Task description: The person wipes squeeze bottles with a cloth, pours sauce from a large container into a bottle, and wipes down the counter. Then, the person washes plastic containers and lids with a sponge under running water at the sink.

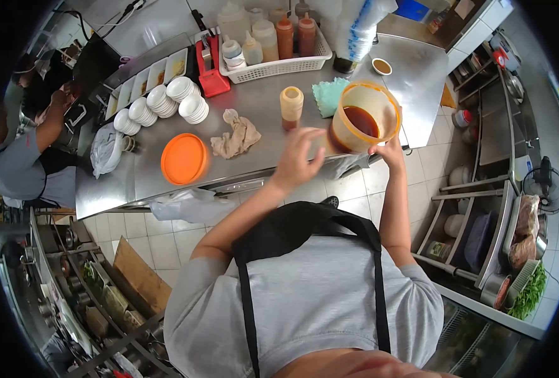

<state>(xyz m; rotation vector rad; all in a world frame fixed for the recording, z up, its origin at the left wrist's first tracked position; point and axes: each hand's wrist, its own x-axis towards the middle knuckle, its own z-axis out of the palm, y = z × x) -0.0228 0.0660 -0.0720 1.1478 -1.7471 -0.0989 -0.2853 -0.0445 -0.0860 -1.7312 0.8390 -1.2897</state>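
Our right hand (pixel 390 152) has hold of a large, round, translucent plastic tub (pixel 388 113), fingers closed against its lower side, at the near edge of a silver metal counter (pixel 426 63). The tub is uncovered, its rim stained orange, and a dark reddish-brown liquid (pixel 359 121) lies low inside. We cannot tell whether its base touches the counter. Our left hand (pixel 299 159) is loosely open and slightly blurred, fingers spread beside the tub; we see nothing in its grasp.

Just beyond the left hand stands a pale cylindrical plastic bottle (pixel 291 107), reddish-brown in its lower part. Next to the tub lies a mint-green cloth (pixel 330 96); behind it, a small round white cup (pixel 382 66) holds brown sauce. To our left are a crumpled beige cloth (pixel 236 135) and a flat, round, bright orange lid (pixel 184 159).

Farther back, a white perforated plastic basket (pixel 279 70) is packed with squeeze bottles, two of them orange-red (pixel 284 39) and others pale. Left of it, beyond a red plastic holder (pixel 213 68), small white bowls (pixel 161 101) stand in stacks before a row of pale rectangular containers (pixel 126 94); some hold food too small to identify. At far left, another person in a grey shirt (pixel 24 157) stands by the counter.
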